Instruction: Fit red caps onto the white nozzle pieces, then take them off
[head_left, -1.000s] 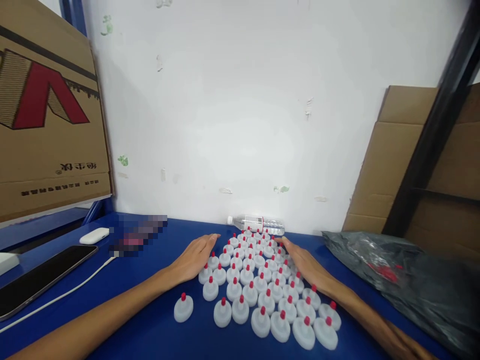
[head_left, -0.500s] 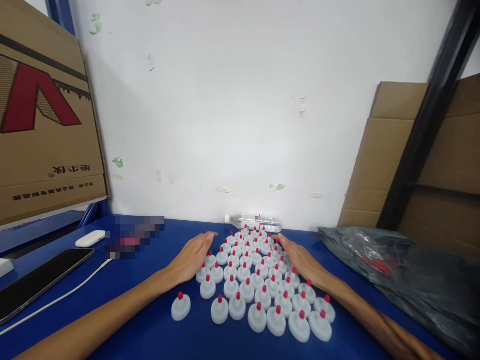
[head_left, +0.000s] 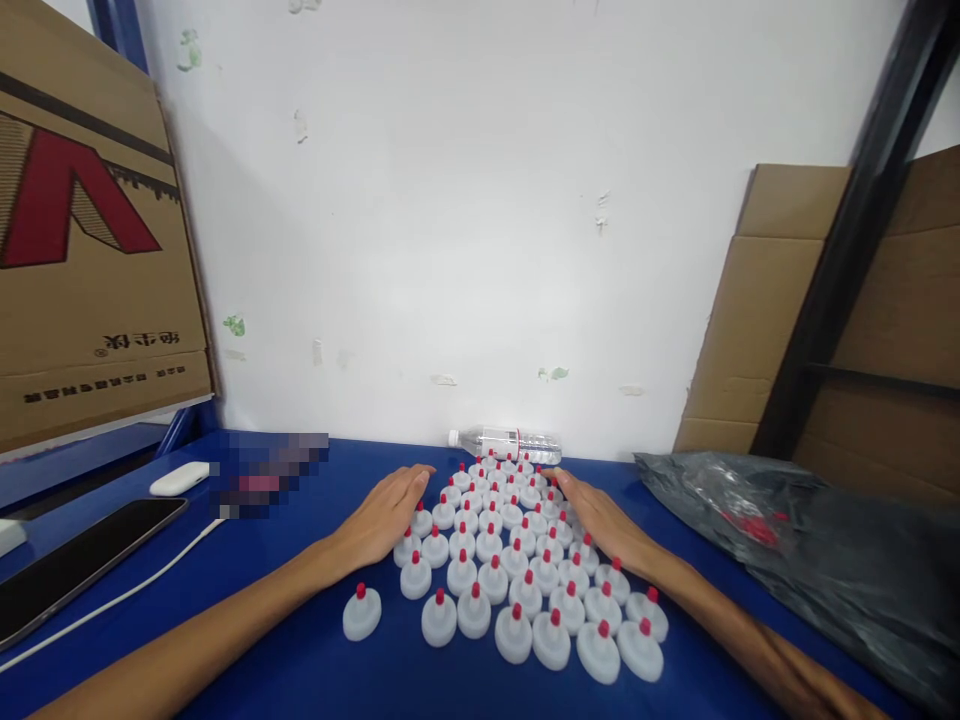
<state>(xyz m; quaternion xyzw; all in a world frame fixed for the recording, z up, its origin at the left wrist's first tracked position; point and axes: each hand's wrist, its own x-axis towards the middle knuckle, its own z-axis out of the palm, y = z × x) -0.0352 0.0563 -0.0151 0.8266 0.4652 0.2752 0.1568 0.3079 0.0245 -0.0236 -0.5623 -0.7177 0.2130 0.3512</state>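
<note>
Many small white plastic bottle caps with red nozzle tips (head_left: 488,543) stand upright in a wedge-shaped group on the blue table (head_left: 285,650). My left hand (head_left: 390,510) rests on edge along the group's left side, fingers stretched out, holding nothing. Along the right side lies my right hand (head_left: 600,515), its fingers also extended and touching or nearly touching the outer caps. One cap (head_left: 362,613) sits apart at the front left. A clear plastic bottle (head_left: 506,443) lies on its side behind the group, its white cap to the left.
On the left are a phone (head_left: 86,565), a white case (head_left: 180,478), a white cable (head_left: 120,597) and a blurred-out item (head_left: 270,478). A large cardboard box (head_left: 97,300) stands behind them. Dark plastic sheeting (head_left: 840,550) with a clear bag of red pieces (head_left: 754,525) covers the right.
Both hands stay almost where they were. The view has shifted very slightly; the caps and the bottle keep their places on the table.
</note>
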